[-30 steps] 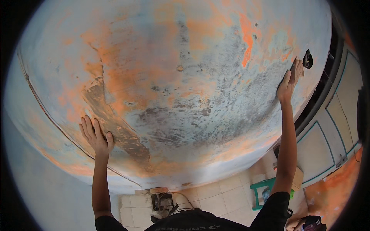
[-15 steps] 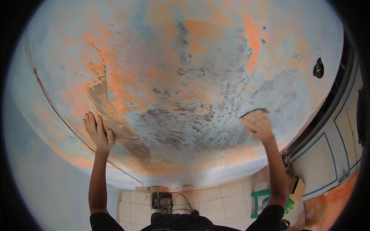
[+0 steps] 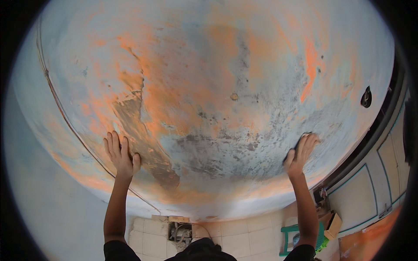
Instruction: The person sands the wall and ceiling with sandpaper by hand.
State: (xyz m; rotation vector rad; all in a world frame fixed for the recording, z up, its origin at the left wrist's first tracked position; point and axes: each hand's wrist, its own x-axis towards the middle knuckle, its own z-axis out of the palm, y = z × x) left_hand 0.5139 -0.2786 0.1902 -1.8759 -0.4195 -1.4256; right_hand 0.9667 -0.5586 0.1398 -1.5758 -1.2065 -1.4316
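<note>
My left hand point(image 3: 119, 155) lies against the wall point(image 3: 204, 113) with its fingers spread and nothing in it. It rests at the left edge of a bare brown strip point(image 3: 150, 152) where the paint has come away. Further right, my right hand point(image 3: 301, 153) presses a thin dark piece, apparently sandpaper point(image 3: 298, 143), against the wall; only its dark edge shows past the fingers. Beneath that hand and to its left spreads a grey, blotchy, worn patch point(image 3: 217, 150). Around it the paint is mottled pale blue and orange.
A thin cable point(image 3: 65, 115) runs down the wall's left side. A dark hole point(image 3: 366, 97) sits at the right. Below are a floor recess with pipes point(image 3: 180, 232), a green plastic stool point(image 3: 287, 239), a cardboard box point(image 3: 333, 225) and a panelled door point(image 3: 357, 189).
The wall has shifted right and down in the view. My right hand has turned, its fingers now slanting up and right, with the dark piece still under it. The left hand stays flat.
</note>
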